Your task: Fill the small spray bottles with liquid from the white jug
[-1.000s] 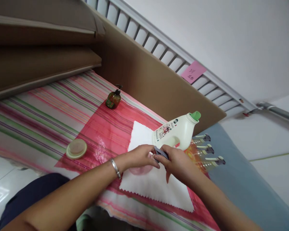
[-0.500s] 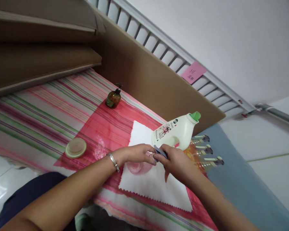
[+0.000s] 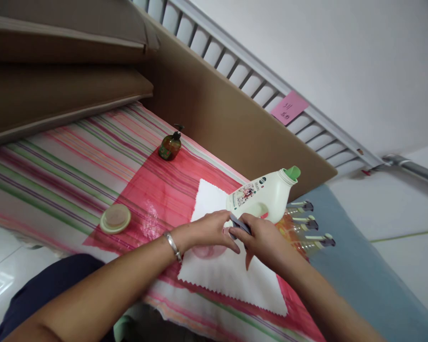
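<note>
My right hand (image 3: pixel 262 237) is closed around a flat grey piece (image 3: pixel 239 224) of a kind I cannot make out. My left hand (image 3: pixel 214 232) faces it from the left, thumb and fingers spread apart, the fingertips close to the grey piece. Whether they touch it is unclear. Beneath my left hand, a see-through pink container (image 3: pixel 209 251) rests on a white cloth with a zigzag edge (image 3: pixel 231 280); my fingers cover much of it. Just behind both hands stands a large white jug (image 3: pixel 264 190) with a green spout and a printed label.
A brown pump bottle (image 3: pixel 170 146) stands on the striped tablecloth (image 3: pixel 57 166) at the back. Nearer is a round pale lid (image 3: pixel 115 219). Several bottles of yellowish liquid (image 3: pixel 296 223) are at the right. A brown board (image 3: pixel 228 118) rises behind, before a white radiator (image 3: pixel 214 52).
The left thumb has opened away from the fingers and the grey piece. My right hand keeps hold of the grey piece. The whole view has shifted slightly.
</note>
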`<state>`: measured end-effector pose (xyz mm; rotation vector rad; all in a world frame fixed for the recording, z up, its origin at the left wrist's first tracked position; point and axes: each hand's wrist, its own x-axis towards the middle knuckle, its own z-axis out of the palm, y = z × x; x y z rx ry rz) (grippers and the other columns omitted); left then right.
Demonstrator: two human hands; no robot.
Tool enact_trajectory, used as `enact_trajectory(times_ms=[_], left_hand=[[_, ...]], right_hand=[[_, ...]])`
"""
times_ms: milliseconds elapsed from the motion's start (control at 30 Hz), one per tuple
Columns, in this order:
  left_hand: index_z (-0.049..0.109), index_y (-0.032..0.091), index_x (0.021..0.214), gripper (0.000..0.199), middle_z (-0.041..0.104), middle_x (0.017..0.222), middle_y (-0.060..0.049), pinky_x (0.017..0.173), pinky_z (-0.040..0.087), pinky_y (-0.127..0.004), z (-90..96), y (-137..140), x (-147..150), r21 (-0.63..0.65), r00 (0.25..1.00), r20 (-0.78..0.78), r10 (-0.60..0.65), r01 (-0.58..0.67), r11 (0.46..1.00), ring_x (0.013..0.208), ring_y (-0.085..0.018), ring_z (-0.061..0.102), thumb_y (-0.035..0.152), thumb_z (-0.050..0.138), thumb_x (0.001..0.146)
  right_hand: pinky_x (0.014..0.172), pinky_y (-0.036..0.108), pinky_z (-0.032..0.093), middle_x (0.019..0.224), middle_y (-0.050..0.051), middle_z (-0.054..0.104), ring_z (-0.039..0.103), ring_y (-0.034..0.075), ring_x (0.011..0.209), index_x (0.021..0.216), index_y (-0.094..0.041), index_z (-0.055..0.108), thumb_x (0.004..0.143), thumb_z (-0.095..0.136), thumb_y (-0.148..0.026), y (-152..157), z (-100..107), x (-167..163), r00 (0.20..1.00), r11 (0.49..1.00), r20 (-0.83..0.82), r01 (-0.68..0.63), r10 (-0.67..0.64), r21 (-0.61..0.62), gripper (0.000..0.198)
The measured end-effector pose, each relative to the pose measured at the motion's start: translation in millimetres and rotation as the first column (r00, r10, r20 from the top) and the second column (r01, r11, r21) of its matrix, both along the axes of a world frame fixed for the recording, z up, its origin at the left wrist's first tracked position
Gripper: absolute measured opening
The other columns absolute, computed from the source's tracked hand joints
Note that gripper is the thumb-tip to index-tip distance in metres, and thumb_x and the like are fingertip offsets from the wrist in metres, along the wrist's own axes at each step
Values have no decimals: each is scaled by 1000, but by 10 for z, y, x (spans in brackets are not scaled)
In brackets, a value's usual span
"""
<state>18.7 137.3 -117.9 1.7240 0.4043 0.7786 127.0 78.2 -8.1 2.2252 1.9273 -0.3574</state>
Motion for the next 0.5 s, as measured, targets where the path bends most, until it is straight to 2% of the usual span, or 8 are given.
enact_trajectory(times_ms=[67,100,167,233,300,400,433,500], left_hand=[[61,19,89,44,62,90,0,73,44,-28,-8,-20,19,19,993,-36,113,-112,993,85,-19,57,35,80,52],[62,19,86,41,62,86,0,71,44,-27,-10,-16,21,7,993,-51,110,-110,994,83,-19,57,34,80,53],[63,18,82,30,62,79,2,68,43,-25,-12,18,4,-58,999,-51,-11,8,998,78,-17,57,30,78,58],[64,17,81,19,61,75,3,67,42,-23,-14,63,-28,-123,986,-8,-167,165,979,76,-15,57,24,72,66],[63,17,83,18,61,76,3,68,42,-22,-24,83,-48,-123,974,25,-226,227,966,77,-14,57,22,70,68],[61,18,87,35,58,79,4,66,40,-22,-55,39,-17,-106,995,21,-93,95,990,77,-14,54,23,78,57],[60,18,85,36,57,77,5,65,40,-22,-67,15,3,-125,998,29,-53,56,991,75,-14,53,23,79,55],[59,17,78,28,54,71,5,63,39,-21,-87,-27,40,-178,997,60,-43,54,982,71,-13,52,22,77,57]], right_hand=[[47,24,29,50,-2,59,59,14,47,70,-22,45,84,46,-39,-2,-2,10,1000,1000,-17,10,-10,-20,22],[46,24,28,50,-3,59,58,14,45,71,-22,45,84,45,-39,-4,-4,15,1000,999,-23,16,-17,-30,22],[46,24,28,49,-3,59,58,14,44,71,-22,45,85,44,-37,-10,-8,22,999,999,-22,24,-25,-38,21],[46,24,28,50,-2,60,59,15,47,69,-22,44,84,45,-36,-14,-11,24,1000,1000,10,21,-21,-18,20],[46,24,29,51,-1,60,59,15,48,68,-22,44,83,45,-36,-14,-9,21,999,1000,26,20,-20,-14,21],[47,23,30,49,-2,61,60,14,47,68,-22,44,84,45,-37,-9,0,13,999,999,21,26,-25,-25,21],[46,23,30,48,-2,60,60,14,46,68,-22,44,84,44,-36,-9,3,11,999,999,22,30,-29,-32,21],[46,23,31,45,-3,59,60,14,44,67,-22,42,84,43,-35,-9,8,10,999,998,21,40,-39,-53,22]])
